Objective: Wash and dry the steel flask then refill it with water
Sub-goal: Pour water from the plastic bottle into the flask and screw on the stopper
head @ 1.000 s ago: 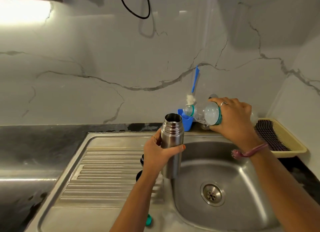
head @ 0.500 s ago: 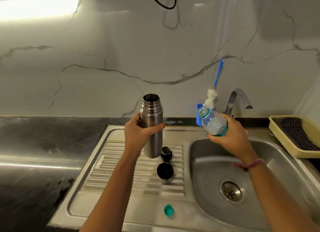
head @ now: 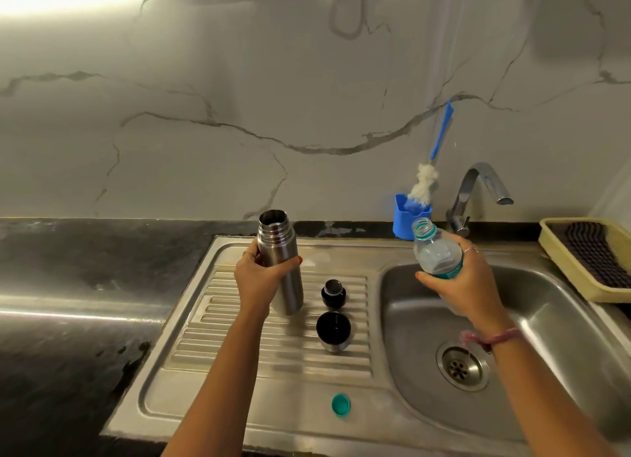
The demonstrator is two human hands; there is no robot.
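Now, flask: the steel flask (head: 280, 262) is upright and uncapped, held above the ribbed drainboard (head: 239, 337) left of the basin, its open mouth facing up.
Left hand: the left hand (head: 260, 279) wraps the flask's middle, fingers behind and thumb across the front, clamped firmly round it.
Bottle: a clear plastic bottle (head: 437, 251) with a teal label band, uncapped, its neck leaning up and to the left; some water seems to remain inside, though how much cannot be told.
Right hand: the right hand (head: 457, 286) grips the bottle's lower half over the sink basin (head: 546, 320), well apart from the flask.
Flask parts: a small black stopper (head: 333, 291) and a larger black-lined cup lid (head: 333, 330) stand on the drainboard just beside the flask's base.
Bottle cap: a teal cap (head: 340, 404) lies near the front edge of the sink unit.
Around: a blue brush (head: 430, 170) stands in a blue holder (head: 411, 217) by the tap (head: 478, 190); a yellow tray (head: 560, 251) sits at the right.
Stage: likely the refill, with flask and bottle not yet brought together.
Risk, spill: the flask's mouth is narrow; pouring from a tilted bottle held off to one side could send water down the outside and onto the drainboard.
Risk, knock: lowering the flask could topple the stopper or lid, since both stand so near.
Risk, slip: a wet steel wall may slide in a one-handed hold.
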